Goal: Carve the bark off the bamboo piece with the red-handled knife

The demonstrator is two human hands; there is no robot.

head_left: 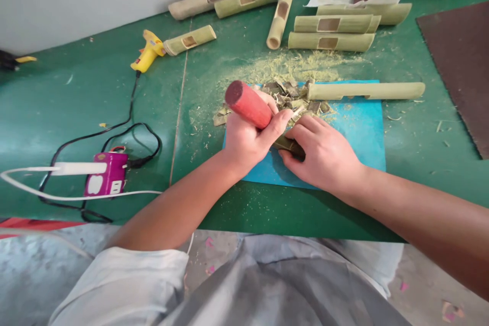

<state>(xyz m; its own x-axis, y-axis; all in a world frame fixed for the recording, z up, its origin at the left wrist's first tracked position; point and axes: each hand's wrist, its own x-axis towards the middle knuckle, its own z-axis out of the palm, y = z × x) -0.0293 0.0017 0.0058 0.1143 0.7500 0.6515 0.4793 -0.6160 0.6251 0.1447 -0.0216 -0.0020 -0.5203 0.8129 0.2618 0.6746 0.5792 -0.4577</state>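
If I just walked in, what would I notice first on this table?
Probably the red-handled tool gripped in the left hand, in the middle of the green table. The right hand holds a dark bamboo piece on a blue mat, with a heap of shavings just behind. At the back lie cut bamboo tubes, and a yellow glue gun sits back left.

Beyond the fingers, cut bamboo tubes lie along the worktop; a yellow glue gun rests far left, a purple power strip lies nearer left, and a brown sheet lies far right.
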